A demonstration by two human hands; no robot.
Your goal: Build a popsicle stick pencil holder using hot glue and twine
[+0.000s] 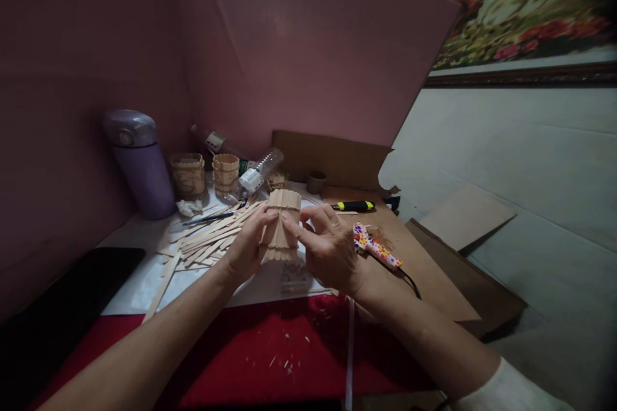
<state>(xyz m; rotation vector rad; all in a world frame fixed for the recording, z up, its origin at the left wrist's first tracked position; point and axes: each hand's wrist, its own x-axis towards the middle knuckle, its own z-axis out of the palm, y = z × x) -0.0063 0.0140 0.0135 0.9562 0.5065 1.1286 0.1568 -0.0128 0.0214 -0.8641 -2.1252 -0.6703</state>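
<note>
Between my two hands is a small cup made of upright wooden craft sticks (282, 231), with a thin twisted cord round it near each end. My left hand (249, 241) grips its left side, thumb on the front. My right hand (325, 241) is at its right side, with thumb and fingertips pressed close to the front near the upper cord. Whether a loose bit of cord is pinched there is too small to tell. Just left of the cup lies a spread pile of loose craft sticks (212, 241). A clear plastic box (295, 277) sits below the cup.
A flower-patterned glue gun (376, 249) with a black cable and a yellow-black utility knife (355, 206) lie on cardboard at right. Behind stand a purple bottle (143, 167), two stick-covered cups (225, 174) and a plastic bottle (260, 170). Red cloth (270, 353) covers the front.
</note>
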